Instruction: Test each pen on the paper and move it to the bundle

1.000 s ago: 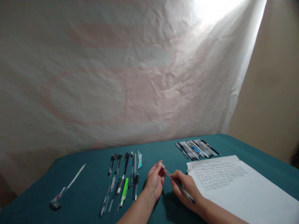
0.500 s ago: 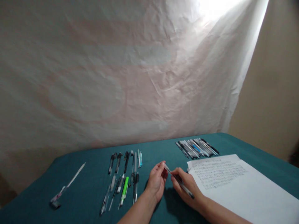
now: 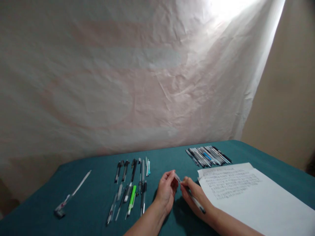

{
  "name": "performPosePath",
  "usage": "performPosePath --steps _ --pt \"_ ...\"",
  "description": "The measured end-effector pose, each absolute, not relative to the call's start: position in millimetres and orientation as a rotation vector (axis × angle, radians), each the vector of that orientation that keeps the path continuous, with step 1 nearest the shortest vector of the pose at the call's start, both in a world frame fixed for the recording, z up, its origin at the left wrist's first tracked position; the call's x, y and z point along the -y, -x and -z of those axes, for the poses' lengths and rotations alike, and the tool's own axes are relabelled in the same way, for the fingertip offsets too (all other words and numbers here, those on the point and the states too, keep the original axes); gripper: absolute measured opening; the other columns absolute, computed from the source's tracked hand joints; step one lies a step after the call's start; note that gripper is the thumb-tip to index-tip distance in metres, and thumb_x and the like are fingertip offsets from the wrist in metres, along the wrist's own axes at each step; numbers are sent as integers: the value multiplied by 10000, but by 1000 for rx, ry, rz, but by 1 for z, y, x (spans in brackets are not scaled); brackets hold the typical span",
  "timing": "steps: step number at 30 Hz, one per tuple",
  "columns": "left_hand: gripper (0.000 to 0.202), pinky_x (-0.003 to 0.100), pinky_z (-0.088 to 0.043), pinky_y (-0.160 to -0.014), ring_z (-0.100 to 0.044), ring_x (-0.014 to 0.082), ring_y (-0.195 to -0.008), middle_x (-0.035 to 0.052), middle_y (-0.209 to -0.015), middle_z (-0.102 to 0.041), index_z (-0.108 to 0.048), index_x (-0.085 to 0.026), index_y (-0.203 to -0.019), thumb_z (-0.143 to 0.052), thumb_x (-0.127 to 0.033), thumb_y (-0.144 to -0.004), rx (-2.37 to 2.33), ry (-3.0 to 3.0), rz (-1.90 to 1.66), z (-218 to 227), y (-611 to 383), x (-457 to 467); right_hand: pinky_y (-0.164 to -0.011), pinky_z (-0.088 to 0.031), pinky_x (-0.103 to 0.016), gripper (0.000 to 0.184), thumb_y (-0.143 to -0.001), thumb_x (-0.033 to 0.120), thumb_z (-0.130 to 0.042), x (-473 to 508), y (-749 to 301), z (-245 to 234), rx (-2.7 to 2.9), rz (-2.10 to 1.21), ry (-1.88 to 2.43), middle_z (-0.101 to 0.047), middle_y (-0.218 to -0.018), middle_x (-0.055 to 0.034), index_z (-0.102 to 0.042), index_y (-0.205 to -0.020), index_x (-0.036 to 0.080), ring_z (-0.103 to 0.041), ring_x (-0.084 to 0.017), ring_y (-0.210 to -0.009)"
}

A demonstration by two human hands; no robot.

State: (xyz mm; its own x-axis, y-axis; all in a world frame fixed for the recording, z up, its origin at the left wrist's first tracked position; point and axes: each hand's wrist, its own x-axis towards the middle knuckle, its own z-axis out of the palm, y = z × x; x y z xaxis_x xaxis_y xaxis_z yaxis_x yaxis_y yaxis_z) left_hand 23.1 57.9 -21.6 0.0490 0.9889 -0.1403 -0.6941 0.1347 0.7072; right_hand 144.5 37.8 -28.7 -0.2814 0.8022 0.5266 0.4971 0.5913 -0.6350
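Note:
In the middle of the view a clear-barrelled pen with a dark end [image 3: 198, 204] slants between my two hands. My right hand [image 3: 194, 193] is closed around its barrel, and the dark end points toward me. My left hand [image 3: 167, 188] pinches the far, pale end with thumb and fingertips; whether that end is a cap or the barrel I cannot tell. Left of my hands lie several pens and loose pen parts in two rough rows, among them a bright green pen [image 3: 131, 200] and a black-capped pen [image 3: 143, 196].
White sheets with handwriting [image 3: 265, 200] lie beside my right forearm. Behind them is a tight row of many pens [image 3: 208, 156]. On the far left are a crumpled plastic wrapper [image 3: 61, 208] and a thin white strip [image 3: 82, 182]. A pale sheet [image 3: 110, 98] hangs behind the green-covered table [image 3: 167, 160].
The view has shifted very slightly. Both hands keep almost the same pose and the same hold on the pen.

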Motion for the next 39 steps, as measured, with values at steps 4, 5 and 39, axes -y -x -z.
performPosePath --steps 4,5,39 --pt "186 169 -430 -576 -527 67 -573 -17 -647 -564 -583 -145 -777 -706 -232 -669 -699 -512 -1371 20 -24 -56 -591 -402 -220 94 -852 175 -343 -38 -145 29 1960 -444 1010 -475 -695 17 -371 -772 215 -498 -116 -612" --pt "187 167 -429 -573 -527 67 -570 -18 -645 -563 -581 -145 -773 -708 -233 -667 -700 -512 -1367 19 -24 -56 -589 -401 -219 94 -852 174 -341 -38 -146 29 1958 -440 1004 -470 -692 19 -369 -772 215 -495 -115 -610" --pt "306 284 -472 -711 -604 145 -736 72 -839 -611 -527 -142 -931 -650 -339 -731 -901 -589 -1665 31 -8 -72 -597 -370 -246 264 -846 314 -404 -90 -183 -26 2123 265 1826 -642 -820 -64 -628 -746 216 -601 -196 -776"
